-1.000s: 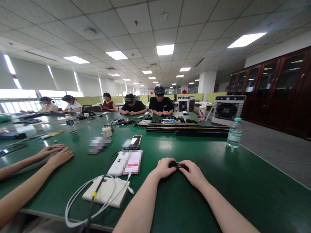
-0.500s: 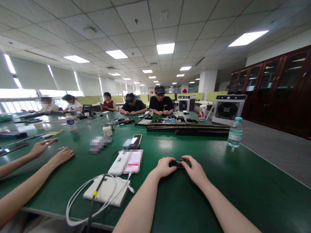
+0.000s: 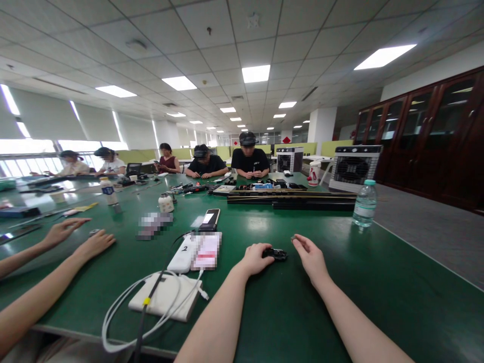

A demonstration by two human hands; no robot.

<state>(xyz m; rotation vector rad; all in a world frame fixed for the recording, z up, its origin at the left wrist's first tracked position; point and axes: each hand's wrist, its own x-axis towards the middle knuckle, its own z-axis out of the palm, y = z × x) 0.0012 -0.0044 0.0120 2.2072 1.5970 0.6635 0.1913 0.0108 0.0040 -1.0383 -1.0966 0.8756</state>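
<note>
My left hand [image 3: 258, 259] is closed around the left end of a small black device [image 3: 279, 254] that rests on the green table [image 3: 257, 307]. The device has an uneven, dark, part-like upper side; I cannot make out its kind. To its right, apart from it, my right hand [image 3: 310, 256] hovers with thumb and forefinger pinched together. A tiny dark piece [image 3: 293, 238] shows at those fingertips, too small to name.
Left of my arms lie a white power bank [image 3: 184, 257], a pale flat box [image 3: 166, 297] with a white cable, and a phone [image 3: 210, 220]. A water bottle [image 3: 365, 204] stands right. Black rails [image 3: 313, 202] lie ahead. A co-worker's hands [image 3: 94, 246] rest at left.
My right hand has moved off the black device to the right, with a tiny piece at its fingertips. My left hand stays on the device.
</note>
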